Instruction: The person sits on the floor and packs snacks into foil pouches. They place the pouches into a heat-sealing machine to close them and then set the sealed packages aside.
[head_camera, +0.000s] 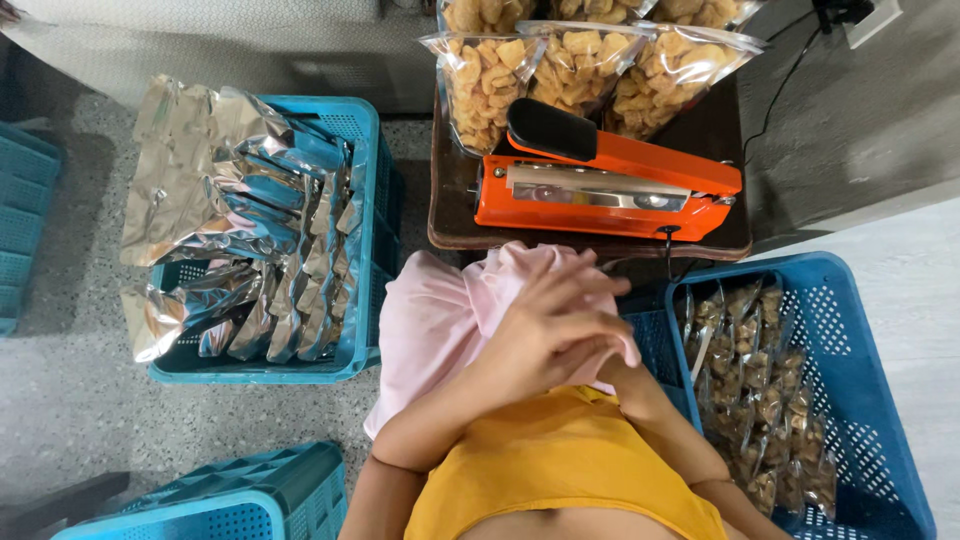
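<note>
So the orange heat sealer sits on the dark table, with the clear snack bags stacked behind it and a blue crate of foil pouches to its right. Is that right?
Not quite. In the head view the blue crate of foil pouches stands to the left of the orange heat sealer, not its right. The sealer does sit on the dark table, with clear snack bags behind it.

The left hand (545, 325) lies over the right hand (610, 345), both folded together in front of the yellow top, resting on pink cloth (440, 315) across the lap. Neither hand holds anything. Just beyond them an orange heat sealer (605, 185) with a black handle sits on a small dark wooden counter (720, 130), with clear bags of pale snack pieces (580, 65) behind it. Left of the lap, a blue crate (365, 130) holds silver foil pouches (240, 230) stacked and standing in rows. On the right, another blue crate (850, 350) holds clear packets of brown snacks (760, 390).
</note>
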